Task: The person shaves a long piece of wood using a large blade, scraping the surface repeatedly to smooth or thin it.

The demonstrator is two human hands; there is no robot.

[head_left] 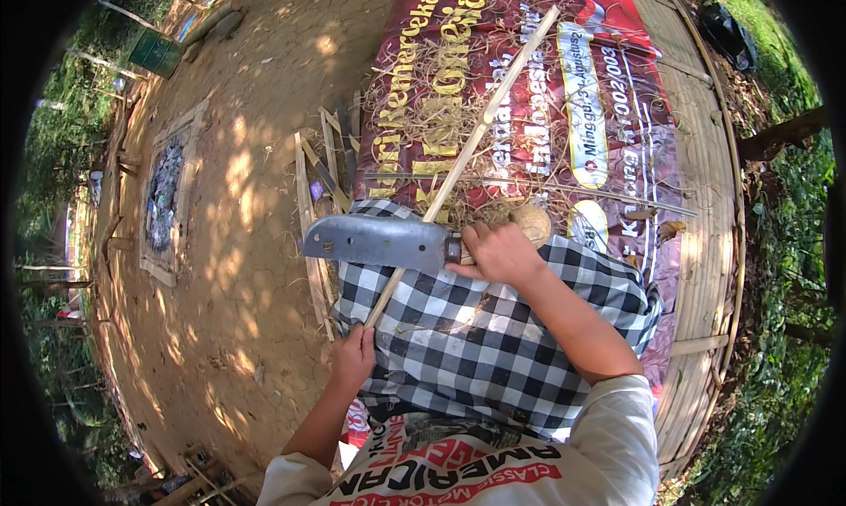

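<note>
My right hand [500, 253] is closed round the wooden handle of a broad-bladed machete [379, 241], whose rounded handle end shows beyond my fingers. The grey blade points left and lies across a long pale bamboo strip [458, 168]. Closed on the near end of that strip is my left hand [354, 358], just left of my lap. From there the strip slants away to the upper right over the banner. A black-and-white checked cloth [458, 330] covers my legs beneath both hands.
Curly shavings [423, 92] litter a dark red printed banner [661, 153] spread on a bamboo-slat platform [705, 241]. A thin stick [608, 199] crosses the banner. Several bamboo pieces [310, 233] lean at its left edge. Bare earth with a framed ash pit [163, 193] lies left.
</note>
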